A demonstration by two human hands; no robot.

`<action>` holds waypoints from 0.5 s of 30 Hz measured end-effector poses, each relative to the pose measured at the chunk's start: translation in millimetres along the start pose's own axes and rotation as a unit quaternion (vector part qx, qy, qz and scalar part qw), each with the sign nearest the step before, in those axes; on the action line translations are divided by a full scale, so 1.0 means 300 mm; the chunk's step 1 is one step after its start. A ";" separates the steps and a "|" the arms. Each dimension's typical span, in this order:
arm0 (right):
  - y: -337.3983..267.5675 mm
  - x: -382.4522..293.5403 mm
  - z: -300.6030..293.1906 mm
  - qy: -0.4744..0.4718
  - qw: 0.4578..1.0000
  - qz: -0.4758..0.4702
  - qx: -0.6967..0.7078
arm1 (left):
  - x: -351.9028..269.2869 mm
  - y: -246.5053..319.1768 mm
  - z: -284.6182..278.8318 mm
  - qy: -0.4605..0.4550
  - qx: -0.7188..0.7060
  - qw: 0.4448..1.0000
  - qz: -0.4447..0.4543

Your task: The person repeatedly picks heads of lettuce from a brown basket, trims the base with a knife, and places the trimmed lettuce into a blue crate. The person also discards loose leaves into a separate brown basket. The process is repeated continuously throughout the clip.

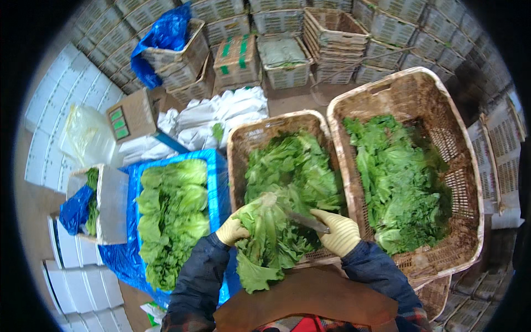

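My left hand (232,229), in a pale yellow glove, grips a head of leafy lettuce (263,232) with its cut stem end (269,199) facing up and away from me. A knife (309,221) is in my gloved right hand (340,232); its blade points left toward the lettuce, just right of the stem. Both hands are above the near part of a dirty plastic crate (233,174) that holds loose lettuce leaves (294,166). The fingers under the lettuce are hidden.
Left stands a box lined with blue plastic (216,178), filled with rows of lettuce (172,224). A larger crate (473,199) of greens adjoins on the right. White bundles (224,108), a cardboard box (132,116) and stacked crates (336,45) lie beyond.
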State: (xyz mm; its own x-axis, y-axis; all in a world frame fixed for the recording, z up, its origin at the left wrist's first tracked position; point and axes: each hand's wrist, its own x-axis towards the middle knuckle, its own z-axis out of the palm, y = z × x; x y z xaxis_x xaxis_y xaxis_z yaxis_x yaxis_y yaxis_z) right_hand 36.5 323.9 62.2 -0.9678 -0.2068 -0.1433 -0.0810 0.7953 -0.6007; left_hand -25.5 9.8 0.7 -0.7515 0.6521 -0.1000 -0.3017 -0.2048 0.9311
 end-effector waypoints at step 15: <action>-0.233 0.058 0.054 -0.240 0.954 -0.045 -0.175 | -0.284 -0.109 0.088 -0.017 0.211 0.976 0.048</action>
State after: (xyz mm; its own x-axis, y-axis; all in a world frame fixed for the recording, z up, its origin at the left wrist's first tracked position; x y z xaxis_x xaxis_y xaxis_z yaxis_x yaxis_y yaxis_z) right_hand 29.2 255.5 88.9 -0.7391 -0.4538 -0.4977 -0.3145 0.8860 -0.3408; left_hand 63.7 -19.8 -12.0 -0.7425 0.6699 -0.0010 0.0430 0.0491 0.9979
